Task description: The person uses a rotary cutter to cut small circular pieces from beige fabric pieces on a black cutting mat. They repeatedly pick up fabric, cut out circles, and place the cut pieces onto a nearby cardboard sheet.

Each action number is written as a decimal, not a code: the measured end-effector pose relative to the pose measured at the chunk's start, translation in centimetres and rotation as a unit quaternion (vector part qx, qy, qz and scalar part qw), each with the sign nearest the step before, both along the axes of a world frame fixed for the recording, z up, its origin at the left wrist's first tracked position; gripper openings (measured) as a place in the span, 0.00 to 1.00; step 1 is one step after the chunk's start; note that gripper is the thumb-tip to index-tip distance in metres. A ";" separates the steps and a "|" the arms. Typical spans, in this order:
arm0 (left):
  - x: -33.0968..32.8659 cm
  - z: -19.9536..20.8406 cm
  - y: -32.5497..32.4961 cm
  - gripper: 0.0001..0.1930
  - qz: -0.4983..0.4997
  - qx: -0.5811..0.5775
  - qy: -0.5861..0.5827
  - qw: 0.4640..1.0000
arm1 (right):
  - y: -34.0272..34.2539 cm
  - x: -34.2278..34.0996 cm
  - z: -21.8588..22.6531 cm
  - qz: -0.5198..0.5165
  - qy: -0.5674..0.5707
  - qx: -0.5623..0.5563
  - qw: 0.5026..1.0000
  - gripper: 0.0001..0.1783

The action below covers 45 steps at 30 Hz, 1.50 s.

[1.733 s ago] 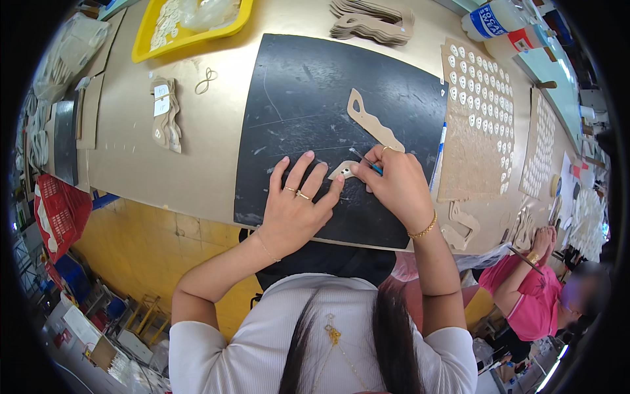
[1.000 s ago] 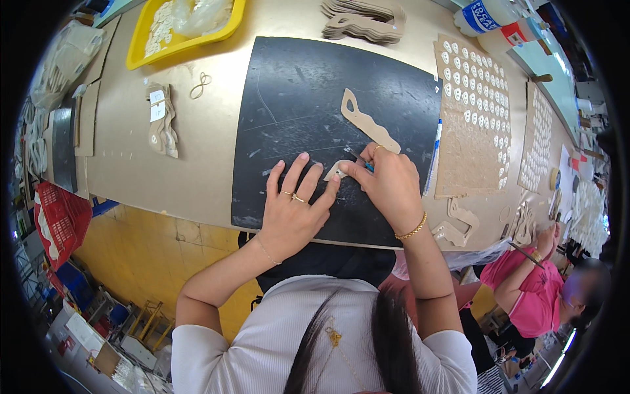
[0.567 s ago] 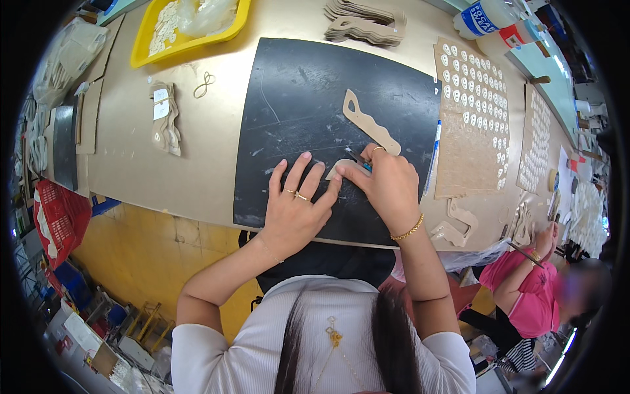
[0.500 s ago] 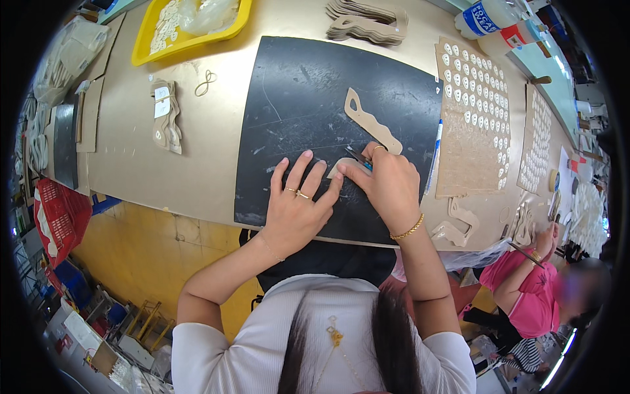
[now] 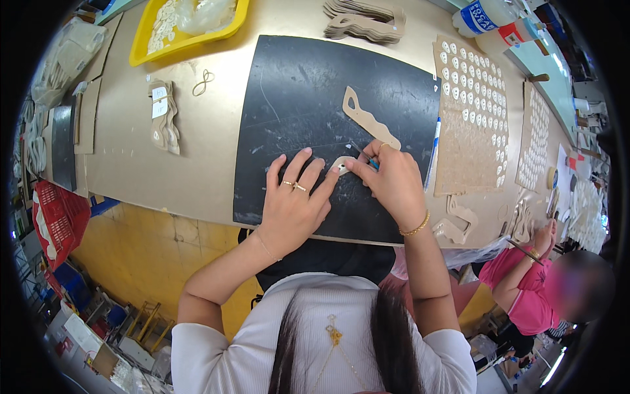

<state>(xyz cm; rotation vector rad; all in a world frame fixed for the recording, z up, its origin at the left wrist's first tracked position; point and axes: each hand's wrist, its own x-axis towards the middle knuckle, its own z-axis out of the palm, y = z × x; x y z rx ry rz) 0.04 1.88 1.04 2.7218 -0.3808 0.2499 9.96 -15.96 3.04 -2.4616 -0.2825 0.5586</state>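
My left hand (image 5: 293, 200) lies on the black mat (image 5: 295, 85) with fingers spread, its index fingertip pressing the edge of a small pale rounded piece (image 5: 342, 164) with a dark hole. My right hand (image 5: 397, 177) is closed around a slim pointed tool (image 5: 373, 162) with a blue grip, and its thumb touches the same piece from the right. Beyond the right fingers lies a wavy beige strip (image 5: 371, 123) with a slot at its far end. Whether the strip joins the small piece under my right hand is hidden.
Right of the mat, a brown sheet (image 5: 459, 157) carries rows of white rounded patches, with a blue-and-white pen (image 5: 434, 148) alongside. A yellow tray (image 5: 243, 20), stacked beige cutouts (image 5: 364, 26) and a banded bundle (image 5: 164, 121) lie farther off. Another person in a pink top (image 5: 525, 289) sits at right.
My right hand has shifted slightly right and its thumb has lifted back, showing more of the small piece and its dark hole. The left hand stays nearly in place.
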 end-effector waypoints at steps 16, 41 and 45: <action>0.7 0.0 -0.3 0.21 -0.018 0.017 -0.029 0.999 | -0.3 0.5 0.7 0.042 0.022 -0.013 0.999 0.18; 1.5 -1.0 1.5 0.21 -0.003 -0.175 0.020 0.984 | -0.7 -0.1 0.7 0.025 -0.101 0.065 0.992 0.14; 0.8 -0.3 0.9 0.19 -0.030 -0.077 -0.001 0.997 | 0.0 0.6 0.8 0.043 -0.098 0.009 0.994 0.17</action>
